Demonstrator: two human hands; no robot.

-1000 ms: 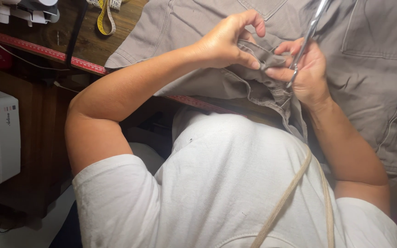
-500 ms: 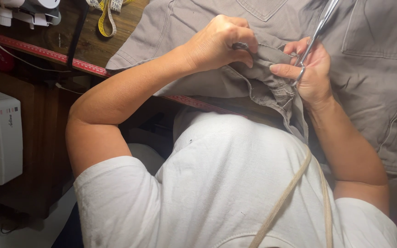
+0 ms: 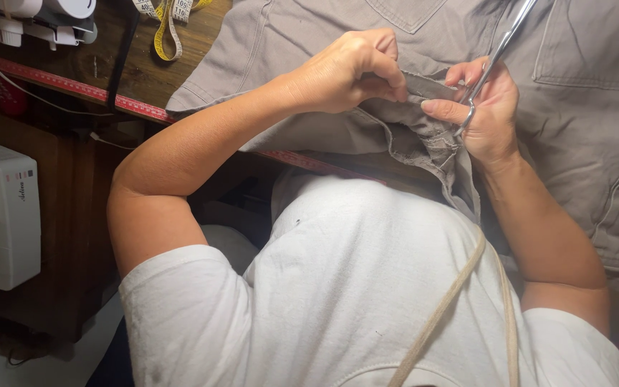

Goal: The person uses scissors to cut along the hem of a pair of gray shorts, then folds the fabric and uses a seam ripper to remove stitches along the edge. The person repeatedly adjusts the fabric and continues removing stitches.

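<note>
Grey trousers [image 3: 596, 107] lie spread over a wooden worktable [image 3: 137, 68], one hem edge lifted toward the person's chest. Left hand [image 3: 349, 72] is clamped on that folded edge; right hand [image 3: 485, 115] is closed around slim metal scissors [image 3: 499, 50], blades pointing away. Keeping the cloth taut between both hands should help the work stay clean. A yellow tape measure [image 3: 170, 29] lies on the table; a white machine [image 3: 1, 215] stands lower left.

A sewing workshop — grey garment [image 3: 582, 93] on a wooden tabletop [image 3: 137, 68], tape measure [image 3: 166, 29], scissors [image 3: 496, 61], white machine [image 3: 1, 215].
</note>
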